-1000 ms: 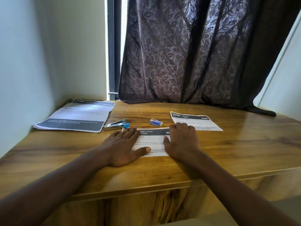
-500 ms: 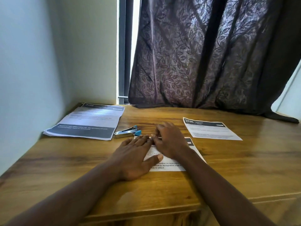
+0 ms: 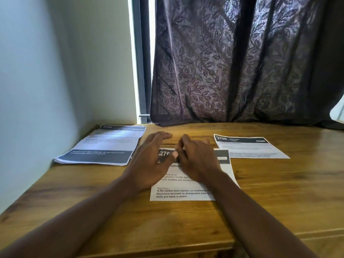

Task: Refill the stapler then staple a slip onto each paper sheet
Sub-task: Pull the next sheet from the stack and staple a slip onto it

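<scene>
A printed slip [image 3: 186, 192] lies in the middle of the wooden desk [image 3: 279, 192]. My left hand [image 3: 149, 157] hovers over its upper left corner with fingers stretched forward, holding nothing. My right hand [image 3: 199, 159] is over the slip's top edge with its fingers curled down around a small pale thing, at the spot where the staple box lay. The stapler is hidden behind my left hand. A second slip [image 3: 249, 148] lies to the right. A stack of paper sheets [image 3: 104, 146] lies at the back left.
A dark leaf-patterned curtain [image 3: 232, 62] hangs along the desk's back edge. A pale wall [image 3: 37, 90] borders the desk on the left. The desk's front edge runs near my forearms.
My left hand has lifted off the slip and reached forward toward the stapler's place. My right hand moved left to the staple box and curled its fingers there. The camera leaned closer.
</scene>
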